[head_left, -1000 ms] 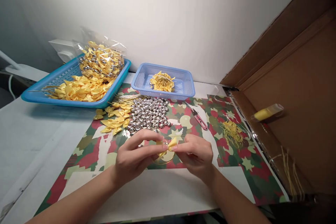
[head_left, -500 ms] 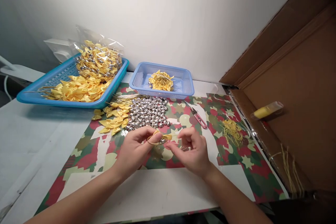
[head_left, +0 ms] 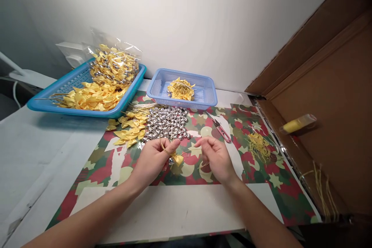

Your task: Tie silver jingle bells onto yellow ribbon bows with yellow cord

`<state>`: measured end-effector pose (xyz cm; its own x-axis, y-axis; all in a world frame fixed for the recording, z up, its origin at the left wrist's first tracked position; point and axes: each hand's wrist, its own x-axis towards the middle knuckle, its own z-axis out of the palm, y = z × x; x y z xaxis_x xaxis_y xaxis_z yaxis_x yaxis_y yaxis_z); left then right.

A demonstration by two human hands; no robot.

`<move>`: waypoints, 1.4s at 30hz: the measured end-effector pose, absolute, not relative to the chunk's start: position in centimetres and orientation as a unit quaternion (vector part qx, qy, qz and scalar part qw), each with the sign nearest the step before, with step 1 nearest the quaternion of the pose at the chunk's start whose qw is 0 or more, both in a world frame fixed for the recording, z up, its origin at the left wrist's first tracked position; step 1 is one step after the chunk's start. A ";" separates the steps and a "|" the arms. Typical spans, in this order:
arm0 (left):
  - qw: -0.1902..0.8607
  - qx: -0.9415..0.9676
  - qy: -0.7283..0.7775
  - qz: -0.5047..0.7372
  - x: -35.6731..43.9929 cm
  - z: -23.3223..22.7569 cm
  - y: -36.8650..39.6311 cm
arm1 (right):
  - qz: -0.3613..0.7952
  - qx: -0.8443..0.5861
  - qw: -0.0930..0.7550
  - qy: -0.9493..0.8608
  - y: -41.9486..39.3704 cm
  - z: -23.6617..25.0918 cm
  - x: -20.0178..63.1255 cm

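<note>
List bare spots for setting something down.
Free: the white strip between the forearms; the pale table left of the patterned sheet, in front of the big basket. Crowded: behind the left hand, where beads lie against bows.

There are two hands (head_left: 154, 161) (head_left: 217, 161) — one bag (head_left: 114, 64), one tube (head_left: 298, 124), one snipper (head_left: 223, 133).

view: head | from: wearer's head | facing: forward, down | range: close above hands (head_left: 153, 159)
</note>
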<state>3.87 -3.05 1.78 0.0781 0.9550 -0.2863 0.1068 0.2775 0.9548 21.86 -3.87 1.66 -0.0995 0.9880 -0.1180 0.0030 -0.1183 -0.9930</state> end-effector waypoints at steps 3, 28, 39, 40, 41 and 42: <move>0.570 0.470 0.551 0.387 4.1 2.1 -3.3 | 0.549 -0.497 0.412 -0.531 -4.8 1.7 20.6; 0.655 0.510 0.390 0.397 3.7 1.8 -4.0 | 0.563 -0.437 0.561 -0.421 -3.8 2.0 21.9; 0.609 0.550 0.416 0.391 4.1 2.3 -4.2 | 0.101 -0.573 0.405 -0.705 -2.8 2.1 23.1; 0.597 0.563 0.417 0.390 4.2 2.3 -4.3 | 0.131 -0.519 0.427 -0.729 -3.1 2.3 22.7; 0.584 0.577 0.417 0.390 4.2 2.2 -4.3 | 0.164 -0.465 0.439 -0.752 -3.5 2.5 22.3; 0.574 0.587 0.417 0.390 4.3 2.1 -4.3 | 0.186 -0.426 0.445 -0.765 -3.8 2.7 21.9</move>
<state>4.28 -4.34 2.05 0.3482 0.9372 -0.0200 0.0414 0.0059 0.9991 21.87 -3.82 2.66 -0.2403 0.8174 0.5236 0.4868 0.5681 -0.6635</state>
